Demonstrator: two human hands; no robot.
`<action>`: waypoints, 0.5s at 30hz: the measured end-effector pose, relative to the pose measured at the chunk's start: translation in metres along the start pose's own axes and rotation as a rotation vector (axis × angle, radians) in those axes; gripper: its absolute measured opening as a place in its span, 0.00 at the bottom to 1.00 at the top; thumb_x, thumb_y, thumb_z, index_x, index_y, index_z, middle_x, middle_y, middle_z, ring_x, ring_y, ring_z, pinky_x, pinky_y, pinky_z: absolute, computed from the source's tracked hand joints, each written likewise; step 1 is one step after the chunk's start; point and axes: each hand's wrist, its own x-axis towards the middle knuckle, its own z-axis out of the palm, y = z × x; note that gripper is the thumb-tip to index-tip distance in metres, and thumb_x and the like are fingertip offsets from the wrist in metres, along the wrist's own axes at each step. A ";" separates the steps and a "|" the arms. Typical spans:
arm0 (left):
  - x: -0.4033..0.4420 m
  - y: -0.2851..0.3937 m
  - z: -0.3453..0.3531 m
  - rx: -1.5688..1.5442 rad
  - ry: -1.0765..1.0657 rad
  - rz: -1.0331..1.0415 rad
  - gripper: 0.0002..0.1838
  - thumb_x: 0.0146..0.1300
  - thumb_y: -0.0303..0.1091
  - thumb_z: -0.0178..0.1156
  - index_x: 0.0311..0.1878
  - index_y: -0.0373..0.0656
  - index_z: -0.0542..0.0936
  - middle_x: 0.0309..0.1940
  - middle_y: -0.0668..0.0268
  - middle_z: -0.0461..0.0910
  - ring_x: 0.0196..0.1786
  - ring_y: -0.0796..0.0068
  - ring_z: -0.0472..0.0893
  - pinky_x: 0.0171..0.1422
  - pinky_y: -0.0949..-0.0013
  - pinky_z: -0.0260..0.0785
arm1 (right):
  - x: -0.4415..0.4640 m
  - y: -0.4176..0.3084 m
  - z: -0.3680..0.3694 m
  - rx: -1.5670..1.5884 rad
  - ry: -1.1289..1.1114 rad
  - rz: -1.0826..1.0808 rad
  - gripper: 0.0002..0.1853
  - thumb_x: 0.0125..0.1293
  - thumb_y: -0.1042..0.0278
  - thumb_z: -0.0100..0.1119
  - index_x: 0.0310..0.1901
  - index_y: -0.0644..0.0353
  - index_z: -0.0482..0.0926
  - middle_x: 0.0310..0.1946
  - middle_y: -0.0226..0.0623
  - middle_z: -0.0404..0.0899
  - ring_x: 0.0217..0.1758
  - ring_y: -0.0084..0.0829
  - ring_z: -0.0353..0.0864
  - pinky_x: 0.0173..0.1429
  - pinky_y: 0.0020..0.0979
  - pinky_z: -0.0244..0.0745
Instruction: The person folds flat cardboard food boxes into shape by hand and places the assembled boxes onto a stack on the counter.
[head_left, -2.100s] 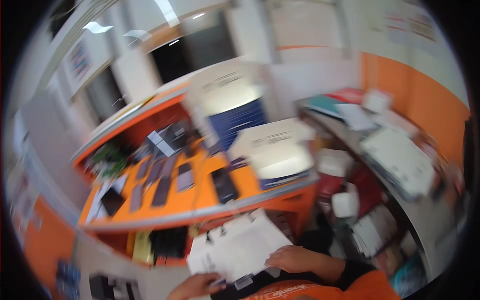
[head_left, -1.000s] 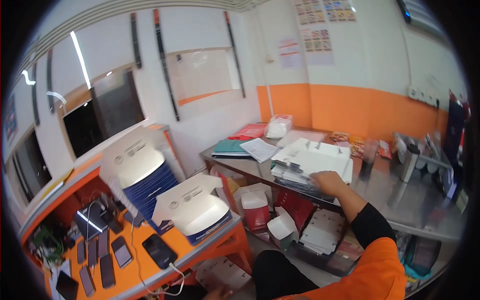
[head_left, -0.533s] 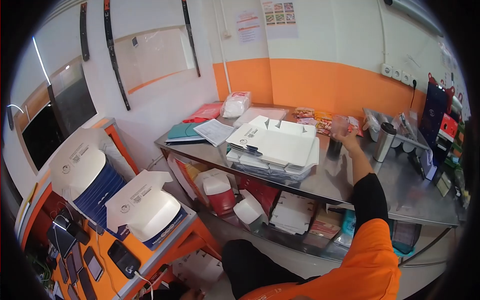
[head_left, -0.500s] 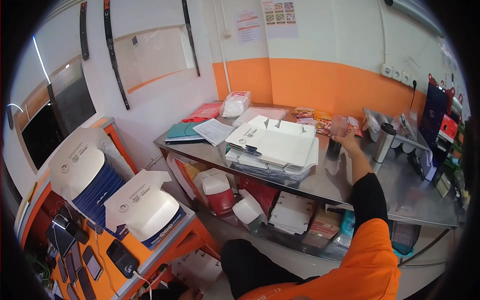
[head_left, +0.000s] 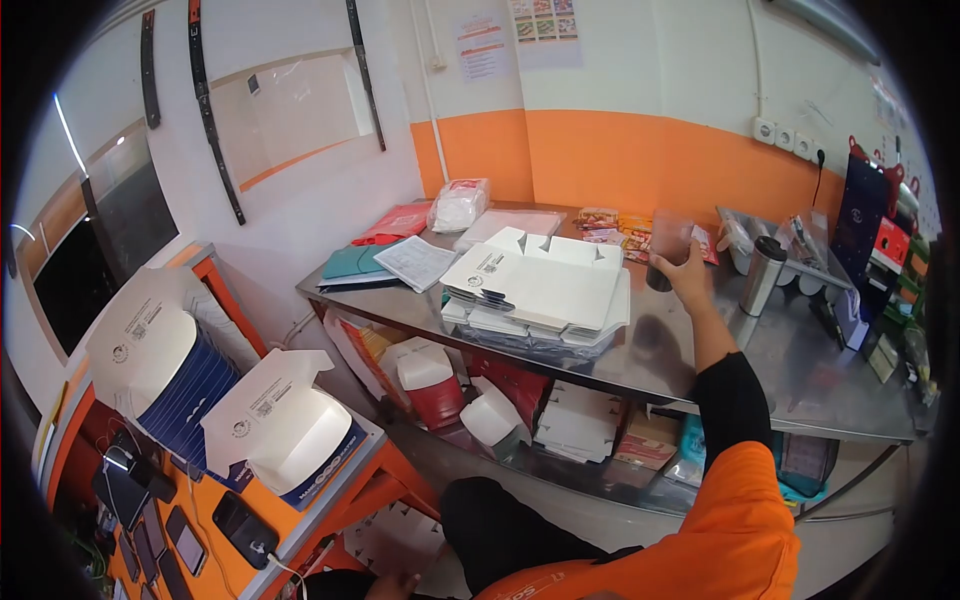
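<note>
The right hand is reaching out over the steel counter, and its fingers are curving around a clear cup, thumb on the near side, opened only as wide as the cup's wall is needing. The cup is standing nearly upright in that grip behind the right end of a pile of flat white box sheets, and it seems to be hanging just above the metal, its dark reflection showing below it. Whether the darkness low in the cup is drink, the view is not making plain. The grasp itself is looking complete, then, while the cup is not yet resting anywhere outside the hand. The left hand is showing only partly at the lower edge, lying near more flat sheets; its fingers are hiding too much for telling whether they are opening or holding anything. As for the boxes, the folding is appearing partly done: a tall stack of blue boxes and one open box are standing shaped on the orange counter, whereas the pile beside the cup is lying flat and unfolded. A steel tumbler is standing to the right of the hand, apart from the fingers and seemingly playing no part.
</note>
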 end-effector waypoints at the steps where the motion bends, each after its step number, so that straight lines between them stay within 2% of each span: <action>1: 0.010 -0.009 0.004 0.025 0.027 0.046 0.35 0.72 0.60 0.57 0.64 0.35 0.77 0.57 0.41 0.80 0.63 0.43 0.79 0.67 0.54 0.71 | -0.009 -0.022 0.000 -0.012 -0.009 -0.011 0.39 0.53 0.67 0.80 0.63 0.66 0.66 0.57 0.44 0.77 0.62 0.35 0.78 0.63 0.37 0.76; 2: 0.016 -0.015 0.008 0.050 0.052 0.090 0.35 0.72 0.60 0.57 0.64 0.35 0.78 0.57 0.41 0.80 0.63 0.44 0.79 0.68 0.54 0.71 | -0.019 -0.039 0.001 -0.024 -0.019 -0.020 0.39 0.53 0.66 0.81 0.63 0.66 0.67 0.57 0.44 0.76 0.61 0.35 0.78 0.63 0.37 0.76; 5: 0.018 0.007 -0.003 -0.141 -0.010 0.072 0.34 0.72 0.60 0.56 0.63 0.35 0.79 0.59 0.41 0.80 0.65 0.43 0.78 0.70 0.54 0.69 | -0.047 -0.071 0.005 0.067 -0.074 -0.218 0.41 0.52 0.64 0.81 0.63 0.67 0.67 0.57 0.44 0.76 0.61 0.36 0.78 0.63 0.38 0.76; 8: 0.031 0.019 -0.003 -0.001 -0.057 0.047 0.34 0.73 0.60 0.55 0.63 0.35 0.79 0.60 0.42 0.79 0.66 0.45 0.77 0.71 0.55 0.68 | -0.097 -0.120 0.005 0.011 -0.069 -0.266 0.46 0.48 0.60 0.84 0.65 0.66 0.66 0.55 0.44 0.76 0.61 0.36 0.79 0.64 0.38 0.76; 11: 0.046 0.025 -0.004 -0.006 -0.126 0.115 0.36 0.74 0.60 0.54 0.66 0.33 0.76 0.59 0.42 0.80 0.65 0.44 0.78 0.69 0.54 0.69 | -0.152 -0.162 0.003 0.139 -0.206 -0.112 0.50 0.44 0.58 0.85 0.66 0.65 0.65 0.56 0.44 0.77 0.58 0.35 0.80 0.64 0.38 0.76; 14: 0.053 0.034 -0.006 -0.016 -0.146 0.062 0.35 0.73 0.60 0.55 0.66 0.36 0.78 0.61 0.44 0.80 0.67 0.47 0.77 0.72 0.55 0.67 | -0.194 -0.169 0.006 0.164 -0.262 -0.341 0.52 0.40 0.55 0.87 0.66 0.64 0.68 0.57 0.44 0.78 0.54 0.39 0.82 0.59 0.39 0.78; 15: 0.057 0.032 -0.004 -0.035 -0.154 0.068 0.35 0.73 0.60 0.55 0.66 0.36 0.77 0.62 0.45 0.79 0.67 0.47 0.77 0.72 0.55 0.67 | -0.206 -0.176 0.004 0.138 -0.293 -0.399 0.51 0.40 0.57 0.87 0.66 0.63 0.68 0.58 0.44 0.77 0.55 0.38 0.82 0.58 0.38 0.79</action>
